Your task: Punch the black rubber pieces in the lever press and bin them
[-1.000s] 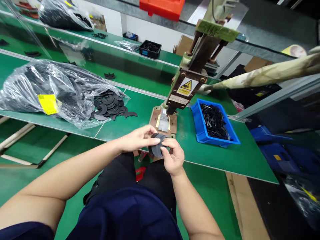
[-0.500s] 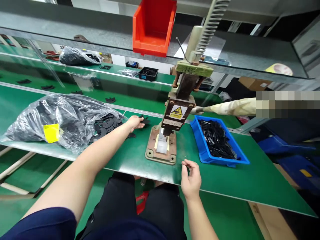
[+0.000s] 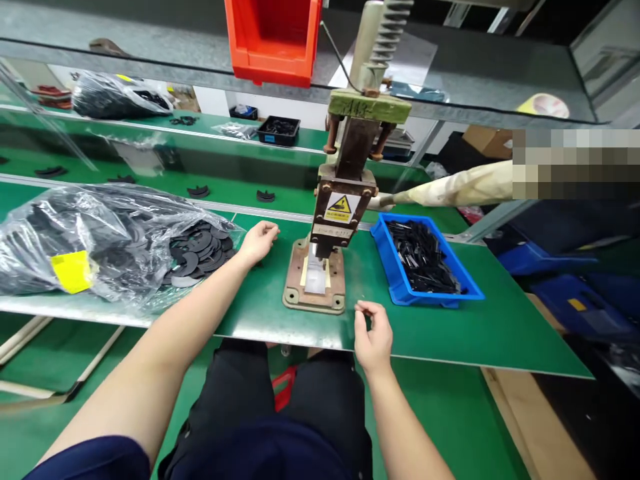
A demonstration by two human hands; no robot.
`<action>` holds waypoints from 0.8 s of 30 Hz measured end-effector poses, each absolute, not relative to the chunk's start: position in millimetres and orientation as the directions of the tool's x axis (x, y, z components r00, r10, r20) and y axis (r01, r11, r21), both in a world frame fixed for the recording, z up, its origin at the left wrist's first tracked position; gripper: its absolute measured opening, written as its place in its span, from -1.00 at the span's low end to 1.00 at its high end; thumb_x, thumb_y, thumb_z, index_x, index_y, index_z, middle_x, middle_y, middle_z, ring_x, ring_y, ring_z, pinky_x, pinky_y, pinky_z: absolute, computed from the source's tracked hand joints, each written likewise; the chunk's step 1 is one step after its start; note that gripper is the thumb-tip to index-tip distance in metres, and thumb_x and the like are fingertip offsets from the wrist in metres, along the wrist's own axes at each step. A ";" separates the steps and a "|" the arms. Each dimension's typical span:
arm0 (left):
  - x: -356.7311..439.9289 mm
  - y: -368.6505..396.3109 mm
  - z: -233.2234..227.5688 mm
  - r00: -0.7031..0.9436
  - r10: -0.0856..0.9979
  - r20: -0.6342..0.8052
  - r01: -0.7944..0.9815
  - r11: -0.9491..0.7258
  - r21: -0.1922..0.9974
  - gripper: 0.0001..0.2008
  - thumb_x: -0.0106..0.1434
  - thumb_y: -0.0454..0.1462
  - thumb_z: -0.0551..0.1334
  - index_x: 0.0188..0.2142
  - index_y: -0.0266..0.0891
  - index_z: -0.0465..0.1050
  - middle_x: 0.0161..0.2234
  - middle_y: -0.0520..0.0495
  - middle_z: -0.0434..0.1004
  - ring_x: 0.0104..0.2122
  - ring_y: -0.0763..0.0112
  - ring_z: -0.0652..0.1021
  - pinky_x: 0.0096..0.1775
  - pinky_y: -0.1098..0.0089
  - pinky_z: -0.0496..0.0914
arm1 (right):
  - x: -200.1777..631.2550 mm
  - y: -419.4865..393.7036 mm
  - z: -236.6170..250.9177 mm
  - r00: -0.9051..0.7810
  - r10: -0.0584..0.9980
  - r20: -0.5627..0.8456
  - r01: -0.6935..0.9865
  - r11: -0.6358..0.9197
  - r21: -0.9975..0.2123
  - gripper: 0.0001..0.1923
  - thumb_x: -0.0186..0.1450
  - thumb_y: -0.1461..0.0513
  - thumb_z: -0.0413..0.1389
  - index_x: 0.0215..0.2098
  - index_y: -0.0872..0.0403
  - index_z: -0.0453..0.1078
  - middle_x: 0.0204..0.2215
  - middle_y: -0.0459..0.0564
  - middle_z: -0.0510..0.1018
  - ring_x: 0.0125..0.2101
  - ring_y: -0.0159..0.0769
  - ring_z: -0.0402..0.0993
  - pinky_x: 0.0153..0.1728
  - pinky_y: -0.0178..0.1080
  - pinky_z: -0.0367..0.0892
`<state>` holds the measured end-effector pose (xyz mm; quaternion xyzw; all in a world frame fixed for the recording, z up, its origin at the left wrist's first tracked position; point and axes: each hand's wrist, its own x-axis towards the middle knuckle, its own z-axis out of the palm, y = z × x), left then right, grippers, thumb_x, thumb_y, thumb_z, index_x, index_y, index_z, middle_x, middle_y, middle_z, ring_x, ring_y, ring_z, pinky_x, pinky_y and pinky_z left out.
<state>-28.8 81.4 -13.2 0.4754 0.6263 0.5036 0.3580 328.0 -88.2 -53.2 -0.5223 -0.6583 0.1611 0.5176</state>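
My left hand (image 3: 259,241) rests palm down on the green table (image 3: 450,333), left of the hand press (image 3: 341,208), with its fingers curled. Whatever lies under it is hidden. It sits just right of a spill of black crescent parts (image 3: 197,250) coming out of a clear plastic bag (image 3: 90,233). My right hand (image 3: 373,333) hovers at the table's front edge, right of the press base plate (image 3: 314,300). Its fingers are loosely curled, thumb near forefinger, and nothing shows in them.
A blue bin (image 3: 430,295) of small black pieces stands right of the press. The cloth-wrapped press lever (image 3: 450,190) sticks out to the right above it. A red bin (image 3: 273,40) hangs overhead. Behind lie a green belt with stray crescents (image 3: 265,196) and a black tray (image 3: 281,130).
A second ago both hands held a stack of black parts over my lap. My left hand carried it to the table left of the press; my right hand let go and stayed at the edge.
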 end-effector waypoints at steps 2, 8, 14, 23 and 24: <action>-35.5 41.7 -18.4 -0.215 0.959 0.186 0.450 -0.072 0.890 -0.69 0.39 -0.04 0.29 -0.05 -0.20 0.57 -0.11 -0.16 0.72 -0.14 0.24 0.66 -0.04 0.25 0.54 | 323.7 -90.3 -52.0 0.079 0.850 0.521 0.531 0.407 -0.744 -0.78 0.46 0.15 0.11 0.01 0.02 0.47 -0.13 0.05 0.61 -0.10 -0.25 0.60 0.00 -0.09 0.57; -63.3 -43.3 -42.5 0.040 0.939 0.342 0.812 -0.230 0.537 -0.62 0.42 0.03 0.21 0.00 -0.15 0.58 -0.05 -0.17 0.70 -0.08 0.06 0.65 0.05 0.10 0.50 | 342.0 -82.7 -21.5 0.012 0.870 0.493 0.650 0.368 -0.665 -0.79 0.47 0.09 0.08 -0.10 0.01 0.47 -0.18 0.00 0.63 -0.16 -0.30 0.59 -0.05 -0.15 0.57; -61.7 -49.5 -52.5 0.064 0.927 0.369 0.835 -0.252 0.489 -0.61 0.44 0.05 0.17 -0.03 -0.16 0.57 -0.07 -0.19 0.70 -0.12 0.04 0.65 -0.01 0.08 0.51 | 429.9 -1.8 53.1 0.139 0.944 0.300 0.865 0.031 -0.501 -0.69 0.51 0.06 0.03 0.01 0.07 0.48 -0.04 0.08 0.61 -0.04 -0.27 0.55 0.14 -0.05 0.51; -61.1 -47.4 -52.9 0.040 0.924 0.380 0.829 -0.243 0.504 -0.65 0.45 0.02 0.19 -0.07 -0.16 0.57 -0.11 -0.15 0.71 -0.14 0.09 0.64 -0.01 0.12 0.49 | 450.0 81.6 66.0 0.187 0.961 -0.202 0.963 -0.220 -0.158 -0.53 0.44 -0.02 0.20 0.19 0.06 0.43 0.16 0.09 0.54 0.10 -0.20 0.55 0.14 0.01 0.57; -60.8 -47.7 -52.6 0.040 0.924 0.380 0.829 -0.243 0.503 -0.65 0.45 0.02 0.19 -0.07 -0.16 0.57 -0.11 -0.15 0.71 -0.14 0.09 0.64 -0.01 0.12 0.48 | 448.4 82.1 65.1 0.191 0.960 -0.204 0.964 -0.222 -0.143 -0.53 0.44 -0.01 0.20 0.18 0.06 0.43 0.16 0.09 0.54 0.11 -0.20 0.54 0.14 0.01 0.56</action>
